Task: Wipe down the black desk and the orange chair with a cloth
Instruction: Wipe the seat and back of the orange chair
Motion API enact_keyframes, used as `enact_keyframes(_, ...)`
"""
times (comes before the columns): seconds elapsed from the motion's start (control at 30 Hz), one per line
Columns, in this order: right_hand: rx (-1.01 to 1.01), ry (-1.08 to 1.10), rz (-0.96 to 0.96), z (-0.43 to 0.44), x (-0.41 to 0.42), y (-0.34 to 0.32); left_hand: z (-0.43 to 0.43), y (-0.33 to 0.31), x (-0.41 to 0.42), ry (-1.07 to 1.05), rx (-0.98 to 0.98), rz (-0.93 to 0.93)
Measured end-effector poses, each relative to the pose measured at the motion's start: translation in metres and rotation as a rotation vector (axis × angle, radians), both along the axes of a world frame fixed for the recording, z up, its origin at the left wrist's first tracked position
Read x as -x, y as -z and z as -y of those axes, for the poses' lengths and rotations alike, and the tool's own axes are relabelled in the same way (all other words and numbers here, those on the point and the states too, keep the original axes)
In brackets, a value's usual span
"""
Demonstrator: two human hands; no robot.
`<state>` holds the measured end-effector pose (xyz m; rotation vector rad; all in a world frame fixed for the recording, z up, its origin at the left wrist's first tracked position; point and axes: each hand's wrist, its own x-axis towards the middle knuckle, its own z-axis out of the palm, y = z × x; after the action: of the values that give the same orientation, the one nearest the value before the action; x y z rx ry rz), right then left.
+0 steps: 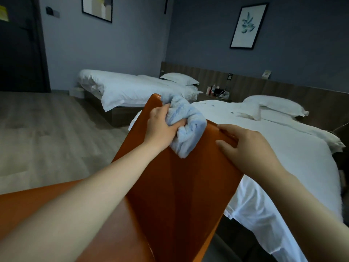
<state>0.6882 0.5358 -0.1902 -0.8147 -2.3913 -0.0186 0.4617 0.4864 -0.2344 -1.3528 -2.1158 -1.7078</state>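
The fingers of the left hand are curled tight into a bunched pale-blue cloth, thumb tucked against the wad, pressing it onto the top edge of the orange chair back. The right hand sits near it on the same edge, its fingers laid along the rim and the thumb on the near face, a light clamp that steadies the chair. From where I stand the step in hand is the chair back; how much of it is done I cannot tell. To do it well, I'd say the cloth wants flattening out, since a ball like that touches only a narrow strip. Then long overlapping strokes from the rim down the smooth panel, with the right hand bracing against the push so the chair does not tip toward the white bed just behind it. The chair's lower orange surface under the left forearm needs its turn too. The black desk is out of view, so I cannot judge it.
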Motion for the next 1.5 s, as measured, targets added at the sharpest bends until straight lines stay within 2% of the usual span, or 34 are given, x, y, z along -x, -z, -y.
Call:
enact_keyframes(0.1,0.0,-0.004,-0.038,-0.002,0.001,0.002,-0.019,-0.001,-0.012,-0.008,0.176,-0.082)
enact_keyframes(0.33,-0.032,-0.004,-0.111,0.001,0.001,0.007,-0.009,0.022,-0.009,0.027,0.27,-0.039)
enact_keyframes(0.6,-0.055,0.027,-0.238,0.012,-0.011,0.031,0.046,0.1,-0.029,0.162,0.355,0.064)
enact_keyframes(0.77,-0.016,0.04,-0.268,0.023,-0.017,0.045,0.083,0.147,-0.049,0.1,0.411,0.202)
enact_keyframes(0.93,-0.008,0.046,-0.296,0.035,-0.028,0.051,0.106,0.19,-0.044,0.096,0.588,0.161)
enact_keyframes(1.07,0.01,0.028,-0.306,0.046,-0.038,0.055,0.109,0.191,-0.039,0.058,0.53,0.184)
enact_keyframes(1.13,0.019,0.02,-0.304,0.049,-0.043,0.058,0.111,0.179,-0.039,0.017,0.42,0.193)
enact_keyframes(1.27,0.018,0.018,-0.357,0.052,-0.048,0.061,0.11,0.12,-0.056,0.078,0.125,0.097)
enact_keyframes(1.37,0.053,0.028,-0.41,0.054,-0.053,0.063,0.102,0.067,-0.073,0.118,0.024,-0.005)
enact_keyframes(1.5,0.088,0.021,-0.453,0.054,-0.063,0.064,0.087,0.016,-0.086,0.129,-0.059,-0.048)
